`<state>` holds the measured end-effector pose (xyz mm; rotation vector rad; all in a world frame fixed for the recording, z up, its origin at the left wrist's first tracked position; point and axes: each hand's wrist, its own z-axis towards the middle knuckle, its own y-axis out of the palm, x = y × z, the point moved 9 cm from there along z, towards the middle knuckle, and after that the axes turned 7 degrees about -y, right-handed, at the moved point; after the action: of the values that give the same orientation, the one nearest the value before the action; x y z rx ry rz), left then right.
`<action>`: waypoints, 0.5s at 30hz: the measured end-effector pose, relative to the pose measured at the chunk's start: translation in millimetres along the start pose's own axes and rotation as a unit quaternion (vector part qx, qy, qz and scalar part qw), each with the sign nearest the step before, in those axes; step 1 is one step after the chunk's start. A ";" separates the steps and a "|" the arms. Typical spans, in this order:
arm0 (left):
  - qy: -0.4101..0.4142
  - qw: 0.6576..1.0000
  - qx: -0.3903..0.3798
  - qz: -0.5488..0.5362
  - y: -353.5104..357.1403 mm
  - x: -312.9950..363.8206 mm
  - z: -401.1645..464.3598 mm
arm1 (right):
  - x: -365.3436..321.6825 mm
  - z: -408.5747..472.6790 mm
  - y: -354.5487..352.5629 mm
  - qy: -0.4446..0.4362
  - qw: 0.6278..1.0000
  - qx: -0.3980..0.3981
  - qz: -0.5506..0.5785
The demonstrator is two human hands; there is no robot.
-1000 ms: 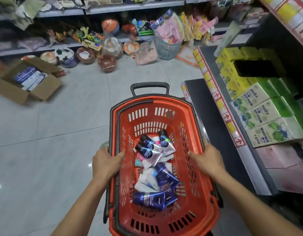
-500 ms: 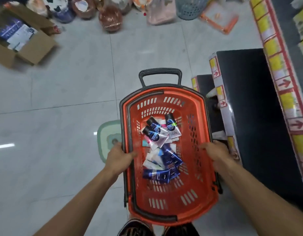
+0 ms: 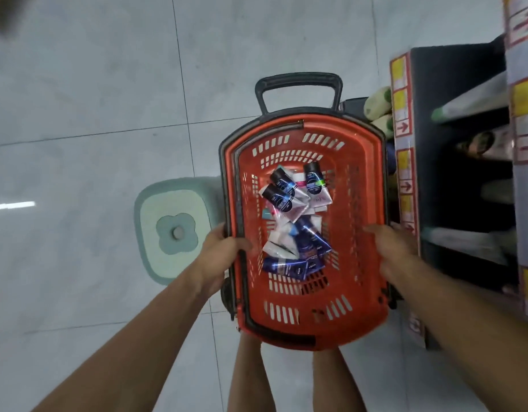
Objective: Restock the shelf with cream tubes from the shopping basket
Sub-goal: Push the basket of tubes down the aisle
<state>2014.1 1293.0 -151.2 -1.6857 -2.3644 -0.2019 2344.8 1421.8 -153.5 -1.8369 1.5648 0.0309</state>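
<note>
While both hands grip the shopping basket by its long rims, the step in hand is judged to be positioning: the basket is being set at floor level beside the shelf, and no product has yet been picked.

1. Left hand: fingers clenched over the left rim, thumb inside the basket wall.
2. Right hand: blurred; it lies on the right rim, apparently gripping it, though how firmly the fingers close cannot be told.
3. Cream tubes: all lie in a loose, overlapping heap on the basket bottom, dark-capped ones toward the far end, blue ones toward the near end. None is in a hand.
4. Basket handle: stands out at the far end, untouched.
5. A pale green stool stands on the floor just beside the basket's left wall.

The shelf tiers to the right are dark and blurred; their stock cannot be identified.

Next move, as judged: let the basket rest fully, release both rims, then reach one hand into the heap. The tubes overlap, so a top-lying tube should be taken first, pinched across its body.
</note>
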 end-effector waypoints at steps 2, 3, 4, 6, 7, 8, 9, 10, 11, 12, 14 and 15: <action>-0.010 1.000 -0.016 -0.015 9.0 -3.8 21.5 | -3.1 18.9 7.5 -0.009 1.000 -0.011 -0.019; -0.011 0.999 -0.024 -0.020 12.9 -5.8 31.6 | -3.8 28.9 10.1 -0.014 0.999 -0.015 -0.027; -0.011 0.999 -0.030 -0.022 16.0 -7.4 40.0 | -4.0 38.6 12.1 -0.016 0.999 -0.019 -0.029; -0.011 0.999 -0.030 -0.020 20.8 -8.5 51.9 | -3.7 56.5 16.2 -0.022 0.999 -0.025 -0.031; -0.010 0.999 -0.030 -0.018 23.0 -8.5 57.2 | -3.8 62.9 18.2 -0.024 0.999 -0.030 -0.033; -0.007 0.999 -0.031 -0.017 25.4 -8.2 62.3 | -3.9 68.6 20.5 -0.025 0.998 -0.036 -0.033; -0.004 0.999 -0.031 -0.019 28.0 -7.4 66.7 | -3.4 74.7 22.4 -0.026 0.998 -0.042 -0.030; -0.001 0.999 -0.031 -0.022 30.5 -6.6 70.6 | -3.1 80.0 22.9 -0.026 0.998 -0.048 -0.030; 0.002 0.999 -0.031 -0.026 33.8 -5.3 73.8 | -2.2 85.4 23.2 -0.027 0.998 -0.054 -0.031; 0.006 0.999 -0.027 -0.031 37.4 -3.9 76.5 | -2.2 90.0 22.7 -0.027 0.997 -0.058 -0.030; 0.011 0.999 -0.015 -0.040 42.8 -2.1 82.6 | -1.1 99.2 22.7 -0.025 0.997 -0.071 -0.029; 0.012 0.999 -0.011 -0.044 45.2 -1.5 86.6 | 0.2 103.9 22.9 -0.023 0.996 -0.078 -0.030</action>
<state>2048.0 1327.6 -236.1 -1.5807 -2.4299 -0.2632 2368.0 1475.5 -242.4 -1.9901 1.5107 0.1706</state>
